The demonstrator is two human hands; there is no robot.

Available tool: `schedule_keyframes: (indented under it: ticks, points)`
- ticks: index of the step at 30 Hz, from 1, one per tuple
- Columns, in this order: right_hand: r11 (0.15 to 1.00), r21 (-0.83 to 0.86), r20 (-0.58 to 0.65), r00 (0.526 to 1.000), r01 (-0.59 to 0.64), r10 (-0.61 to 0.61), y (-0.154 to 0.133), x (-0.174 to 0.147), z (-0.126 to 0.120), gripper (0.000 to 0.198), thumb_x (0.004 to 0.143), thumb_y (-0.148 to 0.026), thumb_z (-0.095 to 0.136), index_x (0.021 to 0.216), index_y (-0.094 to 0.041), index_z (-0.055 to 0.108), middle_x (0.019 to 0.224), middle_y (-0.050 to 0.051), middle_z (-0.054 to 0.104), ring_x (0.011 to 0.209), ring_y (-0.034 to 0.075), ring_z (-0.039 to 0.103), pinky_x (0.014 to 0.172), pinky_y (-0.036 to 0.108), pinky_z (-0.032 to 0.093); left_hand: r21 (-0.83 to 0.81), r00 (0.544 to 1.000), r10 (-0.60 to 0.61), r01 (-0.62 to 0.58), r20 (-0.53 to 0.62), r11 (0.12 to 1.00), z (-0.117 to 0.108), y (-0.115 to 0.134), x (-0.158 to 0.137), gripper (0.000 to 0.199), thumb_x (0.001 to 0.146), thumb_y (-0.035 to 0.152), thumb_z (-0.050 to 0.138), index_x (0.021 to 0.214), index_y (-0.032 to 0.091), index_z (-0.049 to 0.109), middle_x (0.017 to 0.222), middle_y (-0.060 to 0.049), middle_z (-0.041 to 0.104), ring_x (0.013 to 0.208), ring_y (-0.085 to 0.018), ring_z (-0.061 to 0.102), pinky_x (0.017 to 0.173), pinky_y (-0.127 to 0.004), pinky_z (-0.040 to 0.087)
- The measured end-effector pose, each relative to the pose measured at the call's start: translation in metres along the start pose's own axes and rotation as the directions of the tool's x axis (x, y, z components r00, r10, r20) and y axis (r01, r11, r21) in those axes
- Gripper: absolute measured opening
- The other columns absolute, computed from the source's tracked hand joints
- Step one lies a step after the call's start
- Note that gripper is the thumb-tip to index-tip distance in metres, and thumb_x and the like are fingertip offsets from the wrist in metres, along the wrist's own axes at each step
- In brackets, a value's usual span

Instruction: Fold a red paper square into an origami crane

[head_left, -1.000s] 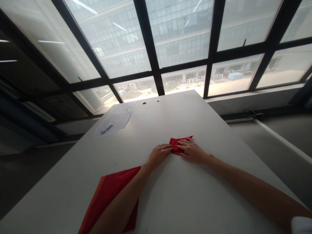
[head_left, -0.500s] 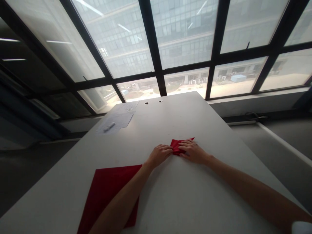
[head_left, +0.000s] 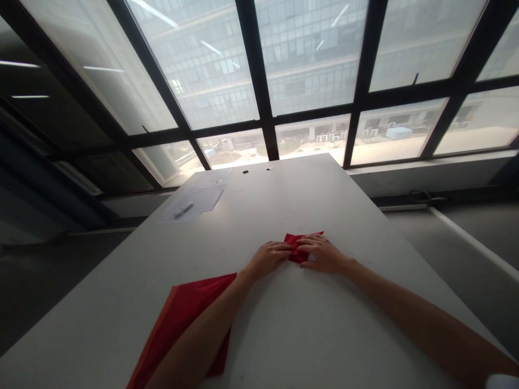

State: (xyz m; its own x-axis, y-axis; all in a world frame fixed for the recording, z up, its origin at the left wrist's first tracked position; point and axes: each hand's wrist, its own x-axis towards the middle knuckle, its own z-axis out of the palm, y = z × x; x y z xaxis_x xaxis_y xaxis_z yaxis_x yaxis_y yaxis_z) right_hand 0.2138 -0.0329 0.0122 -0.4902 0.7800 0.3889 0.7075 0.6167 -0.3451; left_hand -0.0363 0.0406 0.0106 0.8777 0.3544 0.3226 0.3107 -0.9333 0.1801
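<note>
A small folded piece of red paper [head_left: 292, 252] lies on the white table between my two hands. My left hand [head_left: 271, 256] pinches its left edge, fingertips on the paper and thumb side hidden. Over its right part rests my right hand [head_left: 322, 254], fingers bent across the top and the thumb at the near edge. A pointed red corner sticks out beyond the right fingers. Under my left forearm is a larger red sheet [head_left: 194, 300], its left edge raised and showing an orange strip.
Printed white papers [head_left: 206, 197] lie at the far left of the table [head_left: 308, 200], with a grey pen-like object [head_left: 184, 210] on them. Two round holes are near the far edge. Large dark-framed windows stand behind the table.
The larger red sheet's left edge has lifted and turned inward, exposing orange. The folded paper's near side has shifted slightly toward me under my fingers. The view has moved a little.
</note>
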Motion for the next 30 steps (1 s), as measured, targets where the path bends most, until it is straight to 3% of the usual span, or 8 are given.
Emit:
schedule_keyframes:
  ticks: [5, 11, 16, 20, 23, 26, 30]
  points:
    - [0.999, 0.027, 0.04, 0.999, 0.034, -0.035, 0.0, 0.0, -0.005, 0.06, 0.077, -0.051, 0.076, 0.13, -0.028, 0.061, 0.136, 0.007, 0.06, 0.128, 0.031, 0.05, 0.109, 0.048, 0.034, -0.046, 0.999, -0.028, 0.027, -0.032, 0.999, -0.004, 0.006, 0.002, 0.021, 0.097, 0.025, 0.052, 0.105, 0.025, 0.072, 0.115, -0.004, 0.072, 0.107, -0.018, 0.066, 0.098, -0.032, 0.047]
    - [0.997, 0.038, 0.001, 0.998, 0.062, -0.062, 0.005, 0.001, -0.003, 0.026, 0.091, -0.04, 0.063, 0.112, -0.026, 0.07, 0.128, 0.006, 0.065, 0.122, 0.026, 0.055, 0.107, 0.044, 0.038, -0.14, 0.998, -0.038, 0.032, -0.044, 0.99, -0.006, 0.006, 0.002, 0.03, 0.089, 0.04, 0.065, 0.116, 0.027, 0.07, 0.121, -0.005, 0.069, 0.111, -0.021, 0.064, 0.101, -0.034, 0.047]
    - [0.997, 0.054, -0.043, 0.997, 0.059, -0.057, 0.007, 0.001, 0.002, 0.017, 0.093, -0.036, 0.061, 0.097, -0.023, 0.072, 0.116, 0.006, 0.07, 0.115, 0.023, 0.059, 0.102, 0.04, 0.042, -0.166, 0.998, -0.049, 0.042, -0.037, 0.985, -0.003, 0.009, 0.003, 0.022, 0.097, 0.028, 0.053, 0.104, 0.024, 0.074, 0.119, -0.003, 0.07, 0.106, -0.018, 0.066, 0.099, -0.031, 0.047]
    - [0.994, 0.086, -0.028, 0.997, 0.072, -0.07, 0.005, 0.002, -0.002, 0.022, 0.087, -0.042, 0.068, 0.099, -0.024, 0.071, 0.116, 0.007, 0.07, 0.114, 0.024, 0.059, 0.102, 0.039, 0.042, -0.125, 0.999, -0.051, 0.048, -0.018, 0.991, -0.002, 0.012, 0.004, 0.019, 0.095, 0.022, 0.053, 0.104, 0.022, 0.07, 0.119, -0.003, 0.069, 0.107, -0.018, 0.065, 0.098, -0.031, 0.047]
    - [0.994, 0.093, -0.03, 0.998, 0.063, -0.06, 0.007, 0.002, -0.004, 0.036, 0.081, -0.044, 0.074, 0.111, -0.024, 0.068, 0.12, 0.008, 0.068, 0.115, 0.026, 0.058, 0.101, 0.04, 0.043, -0.098, 0.993, -0.086, 0.079, -0.077, 0.992, 0.0, 0.011, 0.004, 0.016, 0.093, 0.02, 0.055, 0.104, 0.022, 0.067, 0.11, -0.005, 0.072, 0.102, -0.018, 0.067, 0.099, -0.034, 0.046]
    - [0.994, 0.108, -0.087, 0.996, -0.007, 0.016, 0.011, 0.002, -0.002, 0.026, 0.089, -0.032, 0.064, 0.113, -0.023, 0.068, 0.113, 0.008, 0.07, 0.107, 0.024, 0.062, 0.096, 0.038, 0.047, -0.155, 0.966, -0.174, 0.145, -0.193, 0.977, 0.002, 0.012, 0.004, 0.013, 0.093, 0.021, 0.055, 0.101, 0.021, 0.065, 0.1, -0.005, 0.073, 0.096, -0.018, 0.067, 0.097, -0.035, 0.048]
    - [0.943, 0.302, -0.214, 0.955, -0.137, 0.207, 0.011, 0.002, 0.004, 0.019, 0.092, -0.028, 0.054, 0.097, -0.022, 0.072, 0.091, 0.006, 0.073, 0.082, 0.02, 0.067, 0.077, 0.033, 0.053, -0.424, 0.878, -0.382, 0.24, -0.29, 0.873, 0.003, 0.018, 0.005, 0.016, 0.093, 0.027, 0.056, 0.104, 0.019, 0.064, 0.092, -0.005, 0.072, 0.082, -0.016, 0.068, 0.077, -0.028, 0.054]
